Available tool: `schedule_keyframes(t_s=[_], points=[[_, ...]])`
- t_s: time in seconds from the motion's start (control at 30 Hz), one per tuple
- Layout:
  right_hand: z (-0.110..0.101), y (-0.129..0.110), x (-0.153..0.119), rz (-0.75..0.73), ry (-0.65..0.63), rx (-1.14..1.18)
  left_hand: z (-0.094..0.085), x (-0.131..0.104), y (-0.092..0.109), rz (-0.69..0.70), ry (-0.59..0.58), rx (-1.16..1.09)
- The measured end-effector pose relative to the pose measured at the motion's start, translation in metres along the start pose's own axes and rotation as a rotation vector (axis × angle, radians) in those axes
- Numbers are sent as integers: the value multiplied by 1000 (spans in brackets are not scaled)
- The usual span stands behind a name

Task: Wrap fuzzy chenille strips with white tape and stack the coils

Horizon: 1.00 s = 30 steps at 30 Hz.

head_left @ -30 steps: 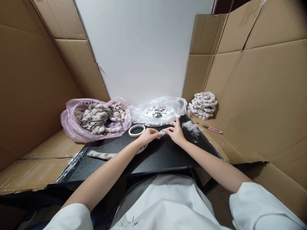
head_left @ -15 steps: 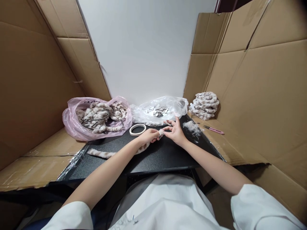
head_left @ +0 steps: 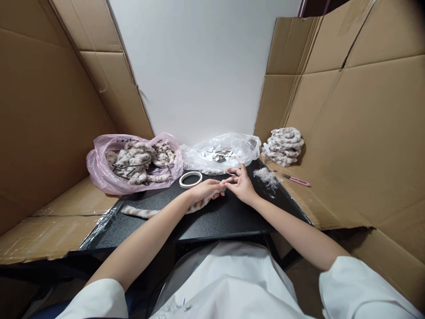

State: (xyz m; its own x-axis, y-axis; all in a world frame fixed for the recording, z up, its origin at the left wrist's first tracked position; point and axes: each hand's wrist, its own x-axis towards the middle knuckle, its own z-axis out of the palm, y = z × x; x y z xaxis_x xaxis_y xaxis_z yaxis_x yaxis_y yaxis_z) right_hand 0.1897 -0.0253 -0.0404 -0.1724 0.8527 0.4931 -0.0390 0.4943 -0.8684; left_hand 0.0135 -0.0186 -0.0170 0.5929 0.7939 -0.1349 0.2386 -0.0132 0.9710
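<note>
A long furry strip (head_left: 137, 212), white with brown patches, lies across the black table and passes behind my left forearm. My left hand (head_left: 206, 190) is closed around the strip near its right end. My right hand (head_left: 244, 185) meets it there, thumb and forefinger pinched at the strip's tip, the other fingers raised and bent. By those raised fingers shows a thin pale curved thing, too small to name. The fingers of both hands mostly hide the tip.
A roll of tape (head_left: 191, 180) lies behind my left hand. Farther back are a pink bag (head_left: 96, 170) of furry strips and a clear bag (head_left: 245, 144) of small metal pieces. To the right are loose fluff (head_left: 266, 178), a pink-handled cutter (head_left: 297, 180) and stacked furry strips (head_left: 284, 146).
My hands have drawn closer together, and the strip's fluffy tip, visible before, is now mostly covered by my fingers. More of the strip shows under my left hand.
</note>
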Motion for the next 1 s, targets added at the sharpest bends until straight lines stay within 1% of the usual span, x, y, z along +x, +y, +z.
schedule_keyframes(t_s=[0.23,0.4,0.5,0.6,0.63,0.67,0.7,0.73,0.87,0.9,0.93,1.0], points=[[1,0,-2,8,-6,-12,0,-1,0,39,-57,38],[0,-1,-1,24,-36,49,-2,-1,-1,58,-98,91],[-9,-6,5,18,-20,95,-3,1,-2,42,-58,44],[-21,-13,11,-37,91,72,-3,1,-3,30,5,-50],[-24,-15,12,-56,117,67,-2,1,-3,28,24,-81],[-26,-17,13,-62,116,72,-2,1,-3,26,40,-107],[-26,-19,13,-49,85,89,-2,1,-3,24,56,-126],[-26,-21,12,-11,25,114,-2,2,-3,26,70,-138],[-25,-32,9,248,-311,241,-5,6,-8,68,137,-152],[-26,-35,9,277,-360,274,-7,7,-10,79,162,-150],[-27,-38,9,281,-381,301,-8,8,-11,86,188,-148],[-29,-42,11,255,-382,294,-10,10,-13,88,229,-146]])
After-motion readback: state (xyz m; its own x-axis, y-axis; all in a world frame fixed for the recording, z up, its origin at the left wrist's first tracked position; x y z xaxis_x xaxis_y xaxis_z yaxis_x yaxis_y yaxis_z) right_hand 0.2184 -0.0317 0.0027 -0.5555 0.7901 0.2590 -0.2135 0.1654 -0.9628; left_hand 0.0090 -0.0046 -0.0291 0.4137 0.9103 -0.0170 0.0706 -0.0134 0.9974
